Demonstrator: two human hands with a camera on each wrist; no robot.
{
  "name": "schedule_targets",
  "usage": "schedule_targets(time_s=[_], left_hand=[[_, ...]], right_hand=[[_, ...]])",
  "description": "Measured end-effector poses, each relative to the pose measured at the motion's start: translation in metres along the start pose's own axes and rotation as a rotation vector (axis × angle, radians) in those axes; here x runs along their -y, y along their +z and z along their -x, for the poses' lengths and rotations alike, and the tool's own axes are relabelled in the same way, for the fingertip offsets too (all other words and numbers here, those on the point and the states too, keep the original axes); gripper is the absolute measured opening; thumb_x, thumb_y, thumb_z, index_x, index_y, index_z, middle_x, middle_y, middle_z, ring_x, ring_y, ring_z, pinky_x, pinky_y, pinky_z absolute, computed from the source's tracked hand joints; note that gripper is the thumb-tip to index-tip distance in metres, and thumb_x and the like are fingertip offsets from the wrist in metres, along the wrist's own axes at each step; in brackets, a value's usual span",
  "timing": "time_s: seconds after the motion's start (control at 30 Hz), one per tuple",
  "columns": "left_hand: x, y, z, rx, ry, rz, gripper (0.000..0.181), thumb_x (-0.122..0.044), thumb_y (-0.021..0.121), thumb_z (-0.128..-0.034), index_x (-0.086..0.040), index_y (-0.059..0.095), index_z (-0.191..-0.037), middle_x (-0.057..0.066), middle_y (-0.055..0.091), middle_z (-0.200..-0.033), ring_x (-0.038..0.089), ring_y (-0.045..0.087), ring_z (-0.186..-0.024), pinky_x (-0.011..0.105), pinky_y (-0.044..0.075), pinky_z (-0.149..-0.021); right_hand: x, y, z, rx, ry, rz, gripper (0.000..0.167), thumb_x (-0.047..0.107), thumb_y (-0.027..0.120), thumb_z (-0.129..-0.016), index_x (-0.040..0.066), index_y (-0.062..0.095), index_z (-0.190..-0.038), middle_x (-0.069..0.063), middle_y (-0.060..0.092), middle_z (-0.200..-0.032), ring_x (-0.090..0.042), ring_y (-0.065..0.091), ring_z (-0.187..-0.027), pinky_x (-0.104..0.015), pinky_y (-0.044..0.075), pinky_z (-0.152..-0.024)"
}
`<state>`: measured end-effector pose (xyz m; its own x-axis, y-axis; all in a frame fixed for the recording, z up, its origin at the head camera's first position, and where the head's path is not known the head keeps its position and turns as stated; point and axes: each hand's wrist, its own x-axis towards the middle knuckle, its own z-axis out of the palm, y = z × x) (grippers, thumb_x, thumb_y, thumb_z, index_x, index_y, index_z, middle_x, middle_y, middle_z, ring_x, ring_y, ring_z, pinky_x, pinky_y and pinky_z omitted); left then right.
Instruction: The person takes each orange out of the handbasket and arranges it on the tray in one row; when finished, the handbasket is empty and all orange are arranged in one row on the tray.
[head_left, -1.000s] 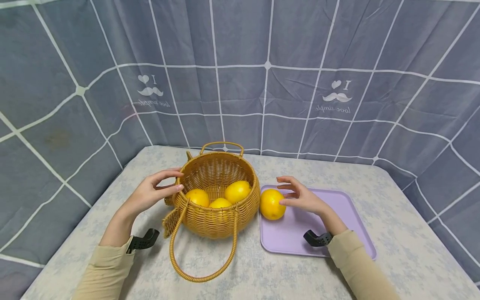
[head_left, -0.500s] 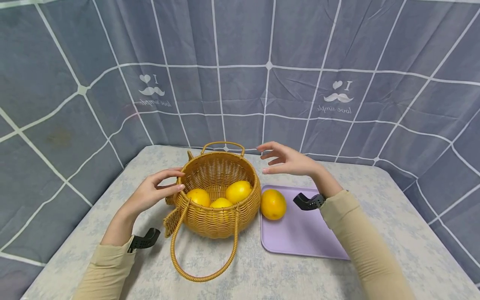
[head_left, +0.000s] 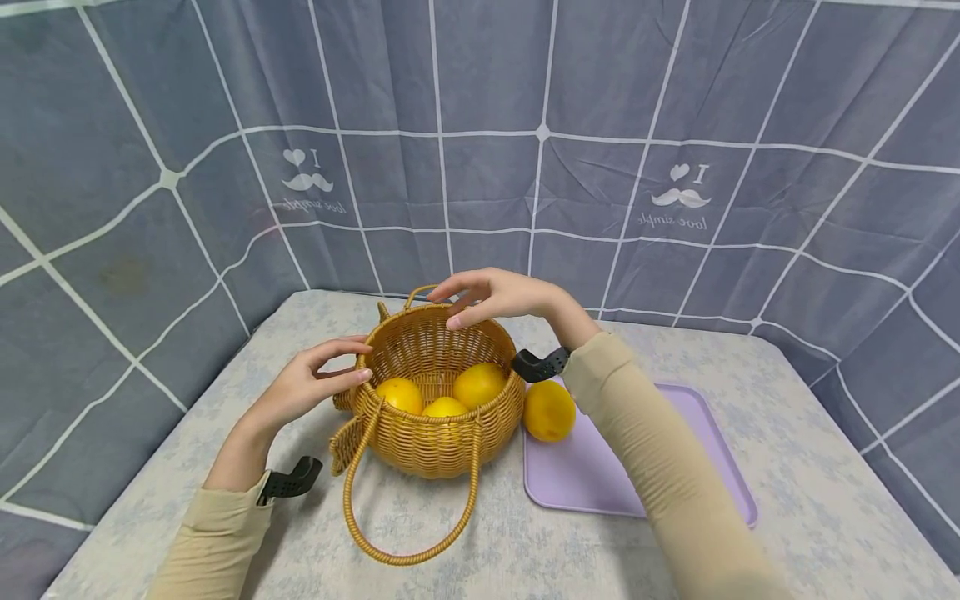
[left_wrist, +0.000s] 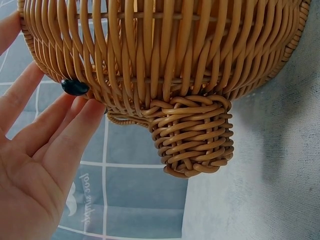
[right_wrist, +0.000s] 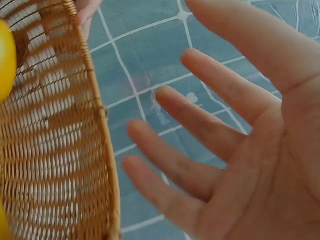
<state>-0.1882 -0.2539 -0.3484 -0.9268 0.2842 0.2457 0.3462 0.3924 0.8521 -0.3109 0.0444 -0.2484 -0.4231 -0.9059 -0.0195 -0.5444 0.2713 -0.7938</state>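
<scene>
L grip (head_left: 300, 383) fingers apart, touching round tan wicker basket (head_left: 427, 450) w/ round yellow fruit (head_left: 480, 385) on pale bench (head_left: 300, 550). R grip (head_left: 502, 296) apart, empty, over basket's far side: prob. reach step; next needs R fingers curled.

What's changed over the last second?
The right hand moved from beside the yellow fruit on the tray, away from the person and leftward, to above the basket's far side, empty. Whether it touched that fruit earlier is unclear.

Unchanged: the left hand at the basket's left rim, three fruits inside, one on the tray.
</scene>
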Motion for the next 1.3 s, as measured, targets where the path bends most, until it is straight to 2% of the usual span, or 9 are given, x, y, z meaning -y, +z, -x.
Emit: schedule_targets(time_s=[0.23, 0.33, 0.5, 0.6, 0.73, 0.87, 0.97, 1.1, 1.3], left_hand=[[0.001, -0.001, -0.001, 0.002, 0.000, 0.009, 0.039, -0.017, 0.064, -0.0912, 0.000, 0.056, -0.125, 0.012, 0.042, -0.142, 0.032, 0.037, -0.129, 0.051, 0.041, -0.096], [0.000, -0.001, -0.001, 0.000, 0.001, 0.005, 0.039, -0.017, 0.063, -0.0914, 0.001, 0.056, -0.125, 0.012, 0.042, -0.141, 0.032, 0.037, -0.129, 0.052, 0.041, -0.096], [0.001, -0.002, -0.001, -0.003, -0.005, 0.005, 0.038, -0.018, 0.064, -0.0913, -0.002, 0.056, -0.125, 0.013, 0.042, -0.141, 0.032, 0.036, -0.130, 0.053, 0.040, -0.096], [0.001, -0.002, -0.001, -0.001, -0.008, 0.008, 0.037, -0.018, 0.064, -0.0912, -0.003, 0.057, -0.125, 0.013, 0.042, -0.141, 0.032, 0.036, -0.130, 0.052, 0.040, -0.096], [0.003, -0.001, -0.002, 0.007, -0.012, 0.013, 0.037, -0.018, 0.063, -0.0915, -0.005, 0.057, -0.125, 0.012, 0.041, -0.142, 0.032, 0.038, -0.129, 0.051, 0.041, -0.097], [0.003, -0.002, -0.002, 0.007, -0.021, 0.015, 0.036, -0.020, 0.063, -0.0917, -0.007, 0.057, -0.125, 0.011, 0.040, -0.143, 0.033, 0.039, -0.128, 0.050, 0.041, -0.097], [0.003, -0.002, -0.002, 0.008, -0.022, 0.015, 0.036, -0.020, 0.063, -0.0916, -0.007, 0.058, -0.125, 0.011, 0.040, -0.143, 0.033, 0.040, -0.128, 0.051, 0.041, -0.097], [0.004, -0.001, -0.002, 0.012, -0.021, 0.011, 0.036, -0.019, 0.063, -0.0920, -0.006, 0.057, -0.125, 0.012, 0.039, -0.143, 0.034, 0.043, -0.125, 0.049, 0.043, -0.095], [0.003, -0.001, -0.001, 0.017, -0.020, 0.015, 0.036, -0.019, 0.062, -0.0924, -0.006, 0.056, -0.126, 0.012, 0.038, -0.144, 0.035, 0.045, -0.124, 0.049, 0.044, -0.094]], right_hand=[[-0.004, 0.003, -0.032, 0.195, 0.000, -0.110, 0.050, 0.012, 0.065, -0.088, -0.002, 0.049, -0.133, -0.017, 0.047, -0.136, -0.023, 0.046, -0.124, -0.032, 0.043, -0.097], [-0.009, 0.007, -0.043, 0.229, 0.000, -0.199, 0.048, 0.008, 0.063, -0.089, -0.003, 0.048, -0.133, -0.020, 0.044, -0.137, -0.025, 0.045, -0.124, -0.034, 0.042, -0.098], [-0.018, 0.015, -0.058, 0.267, 0.045, -0.446, 0.046, -0.003, 0.058, -0.088, -0.005, 0.047, -0.132, -0.021, 0.044, -0.137, -0.029, 0.046, -0.122, -0.044, 0.037, -0.102], [-0.022, 0.022, -0.065, 0.285, 0.060, -0.493, 0.045, -0.006, 0.058, -0.087, -0.006, 0.047, -0.131, -0.017, 0.048, -0.134, -0.033, 0.046, -0.121, -0.048, 0.035, -0.103], [-0.026, 0.030, -0.073, 0.308, 0.095, -0.448, 0.043, -0.003, 0.059, -0.086, -0.004, 0.050, -0.129, -0.011, 0.050, -0.131, -0.036, 0.044, -0.121, -0.046, 0.039, -0.100], [-0.027, 0.037, -0.079, 0.322, 0.139, -0.400, 0.042, -0.001, 0.061, -0.087, -0.002, 0.052, -0.128, -0.014, 0.046, -0.134, -0.038, 0.039, -0.126, -0.041, 0.041, -0.099], [-0.028, 0.043, -0.084, 0.326, 0.145, -0.302, 0.044, 0.002, 0.065, -0.086, -0.001, 0.053, -0.128, -0.014, 0.047, -0.134, -0.036, 0.039, -0.126, -0.034, 0.044, -0.096], [-0.030, 0.052, -0.090, 0.332, 0.143, -0.122, 0.044, 0.012, 0.072, -0.083, 0.006, 0.059, -0.124, -0.002, 0.054, -0.127, -0.027, 0.044, -0.123, -0.026, 0.045, -0.091], [-0.030, 0.060, -0.093, 0.335, 0.170, 0.005, 0.046, 0.023, 0.077, -0.079, 0.016, 0.062, -0.122, 0.009, 0.055, -0.123, -0.023, 0.046, -0.121, -0.025, 0.044, -0.091]])
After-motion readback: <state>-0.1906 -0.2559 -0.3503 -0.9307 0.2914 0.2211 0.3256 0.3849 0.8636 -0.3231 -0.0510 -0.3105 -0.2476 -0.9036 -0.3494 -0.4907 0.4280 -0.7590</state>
